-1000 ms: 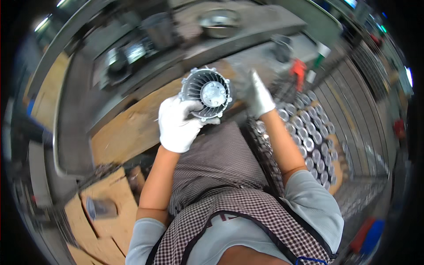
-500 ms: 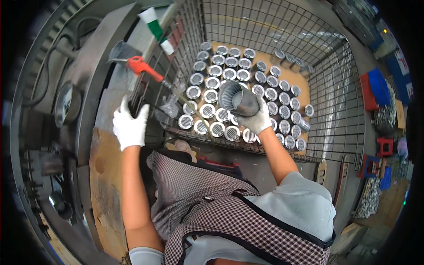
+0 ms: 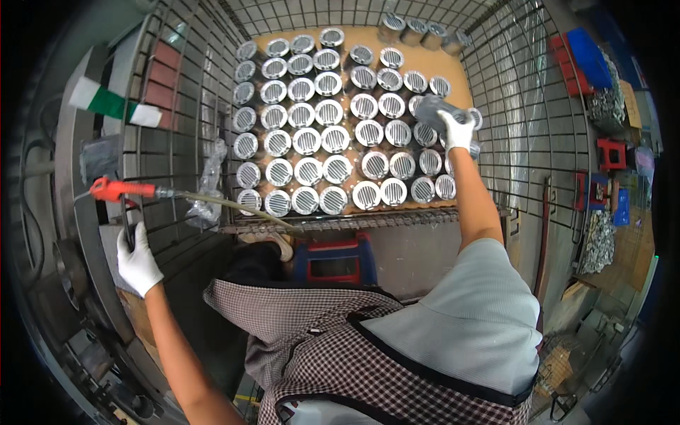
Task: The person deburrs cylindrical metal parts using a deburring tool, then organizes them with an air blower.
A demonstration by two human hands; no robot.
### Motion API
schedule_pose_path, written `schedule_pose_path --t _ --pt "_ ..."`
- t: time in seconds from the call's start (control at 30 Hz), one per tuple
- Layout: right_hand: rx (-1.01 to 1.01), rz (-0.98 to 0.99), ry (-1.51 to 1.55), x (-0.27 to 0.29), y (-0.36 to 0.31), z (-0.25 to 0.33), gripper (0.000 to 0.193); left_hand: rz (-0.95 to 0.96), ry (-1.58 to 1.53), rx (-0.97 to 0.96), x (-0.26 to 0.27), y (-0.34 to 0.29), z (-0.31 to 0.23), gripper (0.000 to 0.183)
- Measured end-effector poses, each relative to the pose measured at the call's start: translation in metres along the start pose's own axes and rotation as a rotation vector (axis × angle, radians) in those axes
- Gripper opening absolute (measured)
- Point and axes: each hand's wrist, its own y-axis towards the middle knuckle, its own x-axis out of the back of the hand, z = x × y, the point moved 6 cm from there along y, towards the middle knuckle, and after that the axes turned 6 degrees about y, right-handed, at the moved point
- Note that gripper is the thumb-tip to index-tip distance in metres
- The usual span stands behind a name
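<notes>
My right hand (image 3: pixel 459 132), in a white glove, grips a dark grey metal cylinder (image 3: pixel 432 112), blurred by motion. It is tilted above the right-hand rows of similar parts, and I cannot tell whether it touches any. Those cylinders (image 3: pixel 307 142) stand upright in rows with bright slotted tops, on a brown board (image 3: pixel 453 67) inside a wire basket (image 3: pixel 545 134). At the near left corner, the gloved fingers of my left hand (image 3: pixel 139 263) are bent around the basket's dark rim. A red air gun (image 3: pixel 124 189) with a long thin tube hangs just above that hand.
Clear plastic film (image 3: pixel 205 191) hangs inside the left mesh. A green and white strip (image 3: pixel 113 103) is on the left side. Beneath the near edge stands a blue and red stool (image 3: pixel 333 258). Blue bins (image 3: pixel 593 60) and heaps of metal pieces (image 3: pixel 593 241) lie to the right.
My right hand has carried the cylinder from the middle of the basket to its right side, turning it over. The view has shifted, and my left hand stays at the basket's corner.
</notes>
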Motion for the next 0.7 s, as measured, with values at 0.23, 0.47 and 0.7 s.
schedule_pose_path --t 0.23,0.47,0.7 --pt "-0.022 -0.296 -0.515 0.132 0.038 -0.006 0.102 0.002 -0.092 0.001 -0.005 0.013 0.025 0.042" --pt "-0.063 -0.234 -0.859 0.217 0.022 -0.043 0.100 0.051 -0.175 0.029 -0.014 0.025 0.041 0.044" --pt "-0.160 -0.036 -1.076 0.233 0.009 -0.071 0.097 0.094 -0.174 0.020 -0.015 0.024 0.031 0.041"
